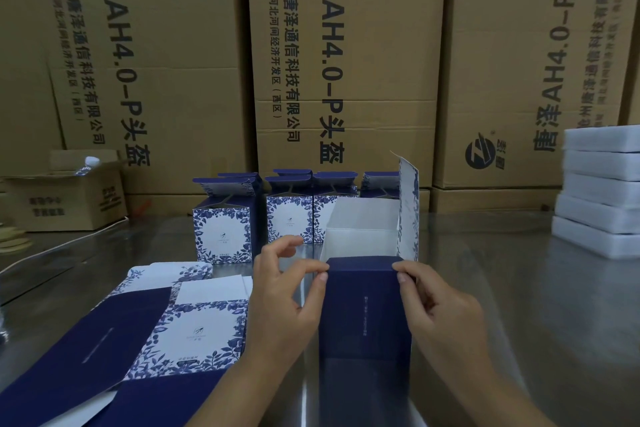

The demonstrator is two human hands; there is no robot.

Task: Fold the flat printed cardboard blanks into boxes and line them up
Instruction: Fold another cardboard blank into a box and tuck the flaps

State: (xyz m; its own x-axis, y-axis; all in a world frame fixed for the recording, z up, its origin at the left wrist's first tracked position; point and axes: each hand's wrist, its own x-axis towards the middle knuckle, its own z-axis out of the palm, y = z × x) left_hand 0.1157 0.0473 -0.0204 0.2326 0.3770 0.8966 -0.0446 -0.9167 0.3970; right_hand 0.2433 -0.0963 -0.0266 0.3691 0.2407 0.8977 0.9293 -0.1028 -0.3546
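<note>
Single view, head-worn, wide-angle lens; straight lines bow toward the frame edges. Camera sits at the 6 o'clock side of the surface [519, 288], facing 12 o'clock and pitched down.

Close range: both forearms enter from the bottom edge. The left hand [284, 291] and right hand [436, 305] are large in the lower centre, on the half-folded box [363, 305].

Mid-depth at 12 o'clock: row of folded boxes [221, 232]. Behind it, a wall of brown cartons [346, 45] fills the upper half and closes the far view.

Flat blanks [138, 329] at 8 o'clock, cropped by the bottom edge. White stack [599, 191] at 3 o'clock, cut by the right edge.
</note>
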